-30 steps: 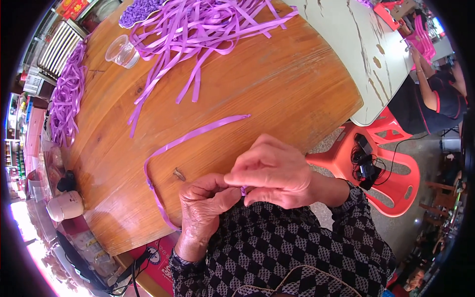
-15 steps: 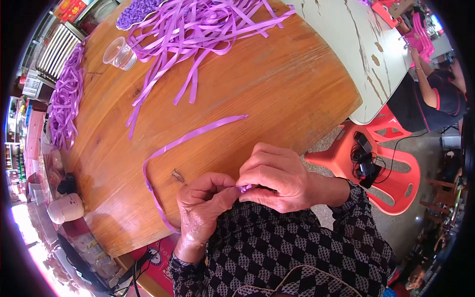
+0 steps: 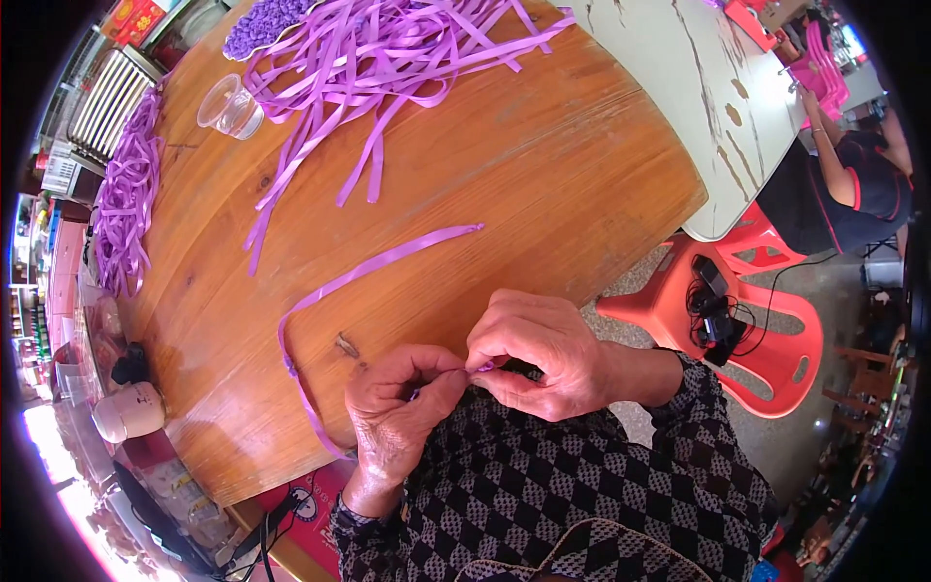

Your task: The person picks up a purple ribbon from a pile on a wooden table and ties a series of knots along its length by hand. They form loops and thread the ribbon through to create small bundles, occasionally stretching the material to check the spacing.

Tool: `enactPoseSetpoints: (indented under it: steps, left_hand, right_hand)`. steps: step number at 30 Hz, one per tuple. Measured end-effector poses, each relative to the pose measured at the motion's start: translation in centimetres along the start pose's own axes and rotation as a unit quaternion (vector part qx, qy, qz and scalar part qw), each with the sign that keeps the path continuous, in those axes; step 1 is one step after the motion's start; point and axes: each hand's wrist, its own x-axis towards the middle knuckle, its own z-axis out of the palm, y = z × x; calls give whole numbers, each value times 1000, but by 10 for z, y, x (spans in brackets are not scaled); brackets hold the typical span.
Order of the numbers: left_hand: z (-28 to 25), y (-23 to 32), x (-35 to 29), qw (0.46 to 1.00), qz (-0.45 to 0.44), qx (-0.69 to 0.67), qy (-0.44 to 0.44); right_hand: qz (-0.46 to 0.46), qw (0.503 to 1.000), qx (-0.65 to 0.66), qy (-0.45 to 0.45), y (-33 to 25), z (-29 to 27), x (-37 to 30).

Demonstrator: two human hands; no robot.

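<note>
Left hand: the person's bare left hand point(image 3: 402, 398), thumb and forefinger drawn together in a pinch; a trace of purple shows inside the curled fingers.
Right hand: the person's bare right hand point(image 3: 543, 359), thumb and forefinger closed on purple material, their tips meeting those of the left hand.
Purple in the fingertips: a small, glossy purple bit of ribbon point(image 3: 487, 367), mostly covered by the fingers, above the lap and just off the near table edge.
Ribbon on the table: a long, narrow, satiny purple strip point(image 3: 388, 256), curving over the brown, varnished wooden table point(image 3: 543, 175) and passing out of sight at the left wrist; whether it joins the pinched bit cannot be told. A small lump, perhaps a knot, marks its far end.
Ribbon supply: a loose heap of shiny purple strips point(image 3: 388, 58) at the far side, beside a clear plastic cup point(image 3: 231, 107); a second tangled purple ribbon bundle point(image 3: 126, 204) lies along the left edge.
Step in hand: judged to be close fingertip working of the ribbon, possibly knotting or folding; the detail is hidden.
Next move: seems to call for a firm left pinch, small right-hand adjustments, and slack in the strip.
</note>
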Motion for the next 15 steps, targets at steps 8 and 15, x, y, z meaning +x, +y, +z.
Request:
enactPoseSetpoints:
  steps: [8,15]
  left_hand:
    - [1,6,-2,1000,-7,27,5]
    - [2,8,-4,1000,-12,22,13]
  right_hand:
    - [52,997,54,-7,-2,-5,-5]
    - [43,998,41,14,0,-5,-9]
